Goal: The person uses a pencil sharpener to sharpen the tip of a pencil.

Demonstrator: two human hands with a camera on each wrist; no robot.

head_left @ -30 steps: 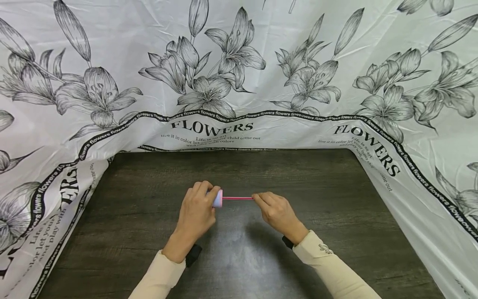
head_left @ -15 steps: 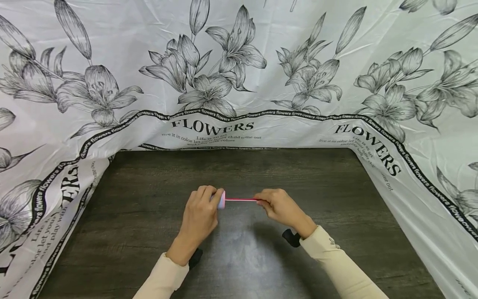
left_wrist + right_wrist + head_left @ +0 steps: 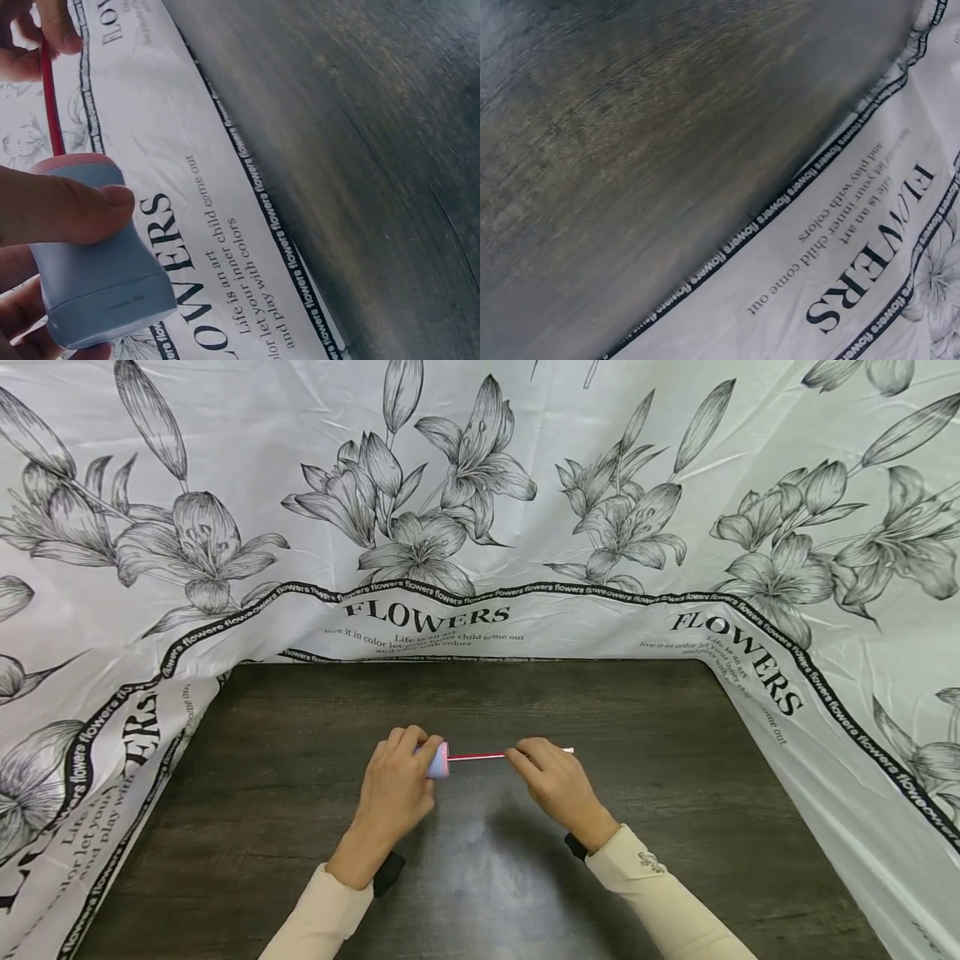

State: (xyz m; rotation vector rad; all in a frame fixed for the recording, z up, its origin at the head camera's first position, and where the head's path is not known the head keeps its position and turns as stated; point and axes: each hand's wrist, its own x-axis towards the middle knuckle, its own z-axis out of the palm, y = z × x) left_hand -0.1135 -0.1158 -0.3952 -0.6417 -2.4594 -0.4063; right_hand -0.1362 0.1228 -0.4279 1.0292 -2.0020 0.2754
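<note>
A light blue pencil sharpener point(image 3: 438, 763) with a pink rim is gripped in my left hand point(image 3: 395, 785), above the table. In the left wrist view my thumb presses across the front of the sharpener point(image 3: 105, 274), and other fingers wrap its far side. From the pink end runs a slim red pencil point(image 3: 477, 757), its tip hidden inside. My right hand point(image 3: 557, 789) pinches the pencil between thumb and fingers, and its pale far end pokes out beyond the knuckles. The left wrist view also catches part of my right hand point(image 3: 56, 34) on the red pencil point(image 3: 52, 109). The right wrist view shows neither hand.
A dark wood-grain table point(image 3: 300, 710) lies beneath both hands. White cloth point(image 3: 585, 627) printed with flowers and lettering hangs along its back and sides. A black strap piece point(image 3: 388, 874) shows at my left wrist.
My right hand has turned back and forth on the pencil, whose far end now shows past the hand. Both hands shifted slightly right, then back left. The left hand keeps its grip on the sharpener.
</note>
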